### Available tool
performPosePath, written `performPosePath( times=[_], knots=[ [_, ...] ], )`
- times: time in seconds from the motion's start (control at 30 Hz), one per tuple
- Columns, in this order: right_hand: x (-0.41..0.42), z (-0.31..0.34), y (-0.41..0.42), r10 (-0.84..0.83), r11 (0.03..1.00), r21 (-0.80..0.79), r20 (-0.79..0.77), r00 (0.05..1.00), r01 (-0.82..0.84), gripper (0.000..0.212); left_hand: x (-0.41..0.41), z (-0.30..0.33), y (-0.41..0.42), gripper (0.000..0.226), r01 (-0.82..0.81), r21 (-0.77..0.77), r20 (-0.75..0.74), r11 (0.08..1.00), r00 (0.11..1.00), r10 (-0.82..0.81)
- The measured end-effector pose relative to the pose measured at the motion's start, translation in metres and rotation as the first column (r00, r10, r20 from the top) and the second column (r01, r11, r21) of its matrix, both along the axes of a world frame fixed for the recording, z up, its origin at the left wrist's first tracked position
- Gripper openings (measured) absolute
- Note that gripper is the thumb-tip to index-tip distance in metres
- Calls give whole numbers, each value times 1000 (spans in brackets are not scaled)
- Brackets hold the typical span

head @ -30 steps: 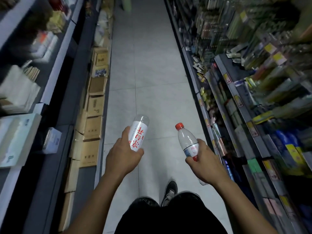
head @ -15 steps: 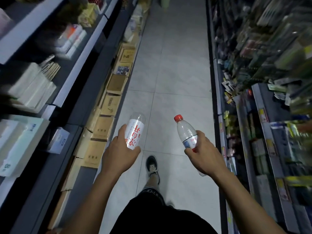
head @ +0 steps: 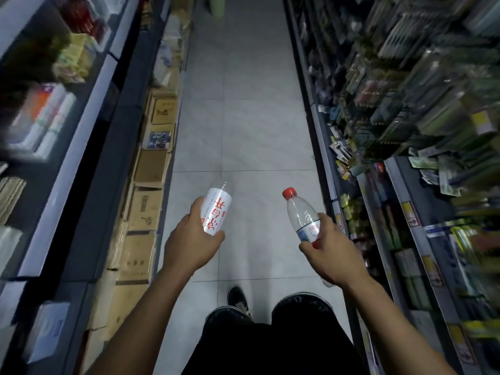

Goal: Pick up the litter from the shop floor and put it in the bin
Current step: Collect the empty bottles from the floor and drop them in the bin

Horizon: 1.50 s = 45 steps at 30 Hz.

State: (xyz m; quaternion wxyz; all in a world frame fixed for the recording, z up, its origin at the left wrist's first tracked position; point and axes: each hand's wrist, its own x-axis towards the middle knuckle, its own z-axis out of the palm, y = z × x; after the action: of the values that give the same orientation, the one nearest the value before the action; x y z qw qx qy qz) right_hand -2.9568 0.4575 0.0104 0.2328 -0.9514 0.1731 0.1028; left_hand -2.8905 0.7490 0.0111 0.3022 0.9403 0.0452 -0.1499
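Two bottles, one in each hand. My left hand [head: 189, 246] wraps its grip around a white-labelled bottle [head: 216, 211] with red characters; its cap end is hidden inside my palm. My right hand [head: 328, 254] closes its grip on a clear red-capped bottle [head: 301, 216], whose base is hidden behind my fingers. Both hang above the tiled floor [head: 243, 117]. Shelf goods on the right are too blurred to read. One shoe [head: 238, 300] shows.
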Motion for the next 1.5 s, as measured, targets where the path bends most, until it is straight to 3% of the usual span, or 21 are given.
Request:
performPosePath(
  times=[0.3,0.53,0.87,1.2,1.5],
  knots=[
    [90,-12,-52,-144,989,27,-9,990,144,67,136,0,-60,86,128,27,11,991,992,-128],
    [206,-22,-114,-194,977,95,28,981,190,66,249,3,-130,84,167,47,23,985,985,-169],
    [386,-8,-168,-13,994,109,39,999,9,64,370,12,-172,91,-5,22,3,1000,1000,5],
    [579,-12,-141,145,984,104,34,989,-148,57,504,-6,-136,89,-200,-35,20,979,979,201],
    [727,-4,-107,128,990,55,2,992,-128,59,669,-9,-101,93,-135,-47,60,990,989,138]
  ],
)
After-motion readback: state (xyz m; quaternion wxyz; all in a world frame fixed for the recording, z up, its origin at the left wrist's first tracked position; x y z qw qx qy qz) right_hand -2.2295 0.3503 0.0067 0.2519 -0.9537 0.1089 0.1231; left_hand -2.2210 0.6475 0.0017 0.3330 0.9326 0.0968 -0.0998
